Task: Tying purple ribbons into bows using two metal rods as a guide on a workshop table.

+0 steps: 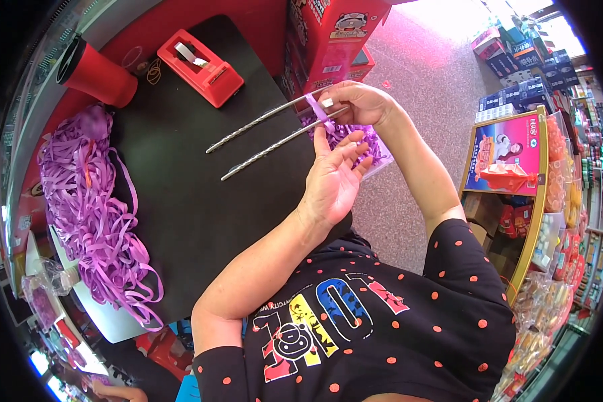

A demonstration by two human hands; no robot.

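Note:
Two long spiral drill bits [268, 153] lie side by side, pointing left over the black table top. A purple ribbon [315, 107] spans them near their right ends. My right hand [363, 102] is closed, its thumb and fingers pinching the ribbon by the rods, with a small white piece at the fingertips. Palm up, my left hand [333, 177] has its fingers apart, one fingertip against the lower rod by the ribbon. Below both hands, a clear plastic box [380, 167] holds purple ribbon pieces, partly hidden by my left hand.
A big heap of purple ribbon [90, 201] covers the left side of the black table [187, 221]. Behind stand a red tape dispenser [204, 70] and a red tumbler [100, 74]. Red cartons [328, 47] rise beyond the box. Stocked shelves [543, 201] line the right.

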